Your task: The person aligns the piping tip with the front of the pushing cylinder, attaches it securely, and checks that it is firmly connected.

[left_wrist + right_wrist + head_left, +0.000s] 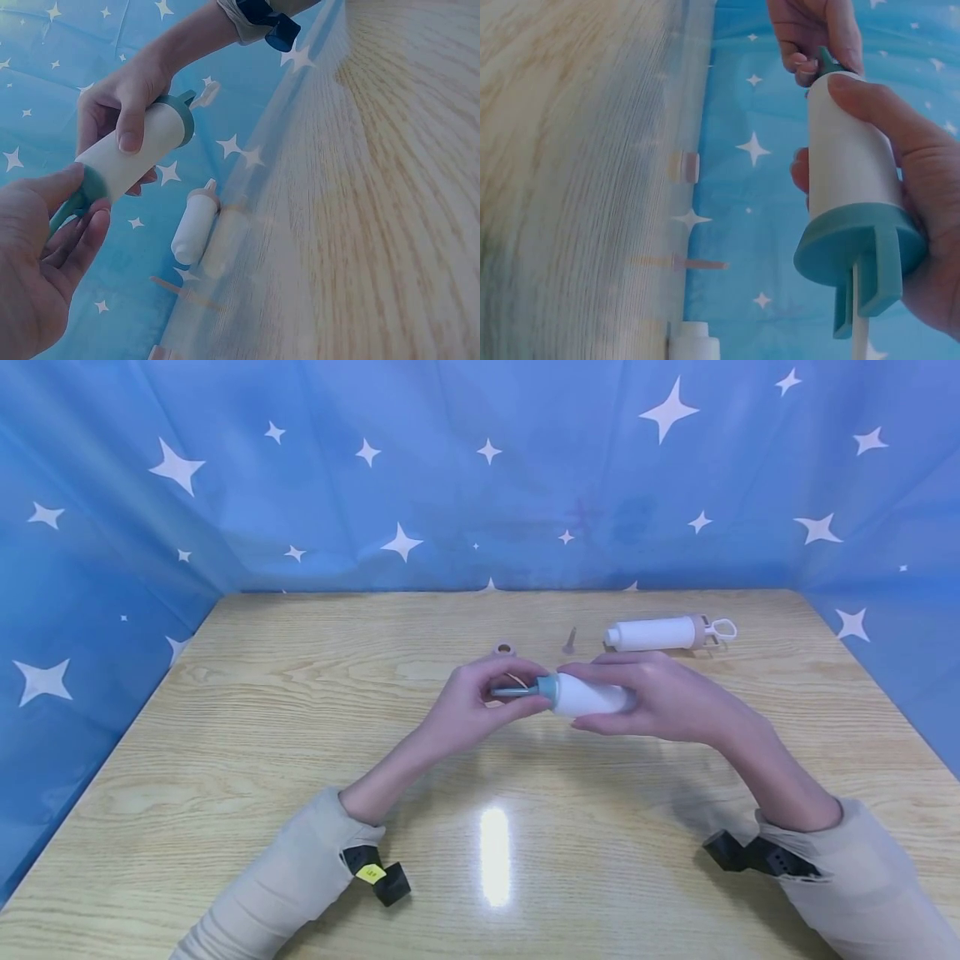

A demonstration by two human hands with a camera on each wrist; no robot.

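Above the wooden table (pixel 262 710), near its middle, we held a white tube (pixel 588 696) in midair, lying roughly level. Our right hand (pixel 667 700) was wrapped round its body, thumb on one side and fingers on the other. Our left hand (pixel 468 703) stood narrow, thumb and fingertips pinching the teal nozzle piece (pixel 547 687) at the tube's left end. At the other end — clearest from the right wrist — sat a teal cap (pixel 840 232) with projecting grips and a white rod (pixel 860 334) coming out.

Behind our hands, a second white tube (pixel 654 634) with a pinkish-brown collar (pixel 700 632) lay on its side. To its left stood a slim pinkish-brown nozzle (pixel 571 642), and farther left a small pinkish-brown ring (pixel 691 167) — partly hidden by our left hand in the head view.
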